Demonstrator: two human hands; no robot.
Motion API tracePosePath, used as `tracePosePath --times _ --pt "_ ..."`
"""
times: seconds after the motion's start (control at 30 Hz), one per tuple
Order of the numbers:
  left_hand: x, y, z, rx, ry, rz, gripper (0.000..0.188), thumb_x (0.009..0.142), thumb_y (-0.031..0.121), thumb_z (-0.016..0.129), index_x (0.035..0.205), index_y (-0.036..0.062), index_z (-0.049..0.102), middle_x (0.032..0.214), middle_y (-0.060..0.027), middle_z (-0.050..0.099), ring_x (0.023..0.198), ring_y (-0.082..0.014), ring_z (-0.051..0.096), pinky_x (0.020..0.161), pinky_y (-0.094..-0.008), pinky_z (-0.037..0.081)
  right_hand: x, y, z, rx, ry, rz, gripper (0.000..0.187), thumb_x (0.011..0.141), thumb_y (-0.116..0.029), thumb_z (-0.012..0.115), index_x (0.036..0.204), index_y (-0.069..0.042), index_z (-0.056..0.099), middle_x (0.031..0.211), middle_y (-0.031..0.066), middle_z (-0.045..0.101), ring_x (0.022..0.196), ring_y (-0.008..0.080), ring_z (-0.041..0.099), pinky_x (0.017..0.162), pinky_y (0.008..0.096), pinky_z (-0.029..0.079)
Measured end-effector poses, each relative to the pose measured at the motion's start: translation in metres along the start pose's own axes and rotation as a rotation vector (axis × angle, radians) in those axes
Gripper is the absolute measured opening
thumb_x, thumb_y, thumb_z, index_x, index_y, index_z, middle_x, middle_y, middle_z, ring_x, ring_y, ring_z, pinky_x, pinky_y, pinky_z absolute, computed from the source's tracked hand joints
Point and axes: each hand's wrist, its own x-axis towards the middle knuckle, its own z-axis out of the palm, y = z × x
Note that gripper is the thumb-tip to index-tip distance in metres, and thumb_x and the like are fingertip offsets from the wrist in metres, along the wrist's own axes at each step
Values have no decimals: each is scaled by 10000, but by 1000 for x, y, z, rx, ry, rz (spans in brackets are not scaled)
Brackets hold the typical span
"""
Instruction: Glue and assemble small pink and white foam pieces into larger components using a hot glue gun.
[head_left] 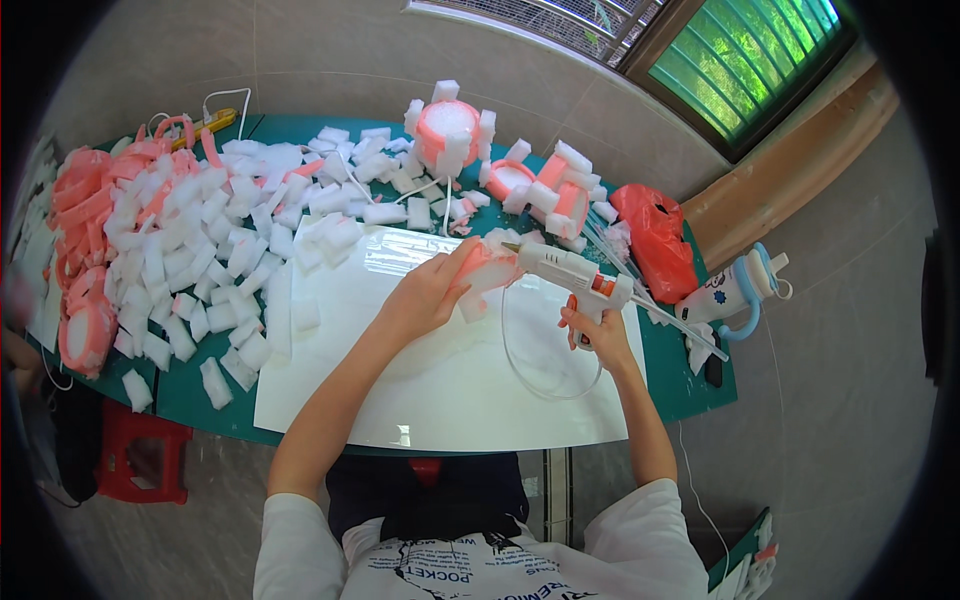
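Note:
Over a white board (pixel 400 400), my left hand (pixel 428 290) grips a pink foam ring piece (pixel 488 270) with white foam on it. The fingers are wrapped round its left side. My right hand (pixel 598 335) is closed round the handle of a white hot glue gun (pixel 562 266). Its nozzle points left and meets the upper right edge of the foam piece; whether it touches cannot be made out. A long translucent glue stick (pixel 690 335) sticks out of the gun's back. A white cord (pixel 512 362) loops down from the gun over the board.
Loose white foam blocks (pixel 190 235) and pink foam strips (pixel 80 190) heap on the green table (pixel 685 385) at left. Pink rings with white blocks (pixel 450 125) stand at the back. A red plastic bag (pixel 655 245) and a white bottle (pixel 725 292) are at right. A red stool (pixel 140 455) stands below left.

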Motion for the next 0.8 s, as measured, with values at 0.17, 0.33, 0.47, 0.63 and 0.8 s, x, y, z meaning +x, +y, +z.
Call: tracePosePath --times 0.17,0.33,0.47,0.63,0.8 --pt "1 2 0 1 3 -2 567 835 121 571 1341 51 325 1181 -214 524 1022 -380 541 852 -387 453 -1 8 -5 -23 27 13 229 767 -144 651 926 -25 538 771 60 569 637 118 551 444 260 432" --pt "-1 -4 4 -11 89 102 606 832 113 562 1375 101 293 883 -192 558 802 -358 564 706 -413 455 -3 -6 0 53 -78 -61 207 757 -87 611 946 -23 554 838 67 614 629 100 526 455 248 428" --pt "0 -5 5 -23 95 114 605 835 115 559 1377 101 291 878 -190 557 799 -355 563 704 -413 454 -4 -2 -1 41 -82 -78 175 758 -71 597 924 -25 566 866 69 628 610 91 511 450 241 418" --pt "-1 -4 5 -11 91 105 607 833 110 557 1377 100 289 880 -188 557 802 -354 564 706 -413 456 -4 0 -1 8 -82 -59 144 766 -101 613 882 -32 561 818 68 615 575 92 506 447 237 411" --pt "0 -3 5 -19 94 110 613 827 101 560 1377 97 289 885 -189 556 803 -355 565 708 -414 457 -3 8 -5 35 -28 -38 179 751 -150 652 847 -39 550 748 65 584 550 98 502 446 238 396"
